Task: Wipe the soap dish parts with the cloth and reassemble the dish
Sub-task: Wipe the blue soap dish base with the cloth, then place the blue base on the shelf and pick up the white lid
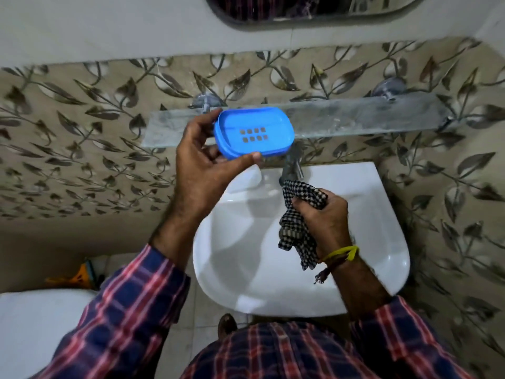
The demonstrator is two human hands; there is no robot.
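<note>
A blue plastic soap dish (254, 132) with a grid of square drain holes is held up in front of the glass shelf (355, 116). My left hand (205, 162) grips it from the left, thumb along its near rim and fingers behind. The dish looks like one nested piece; whether two parts are stacked I cannot tell. My right hand (325, 214) is over the white basin and clutches a bunched black-and-white checked cloth (297, 228), which hangs down below the fist.
A white washbasin (273, 269) sits below with a chrome tap (293, 165) at its back. The glass shelf is mounted on the leaf-patterned tiled wall on two metal brackets. A mirror edge shows at the top. A white toilet lid (35, 329) lies at lower left.
</note>
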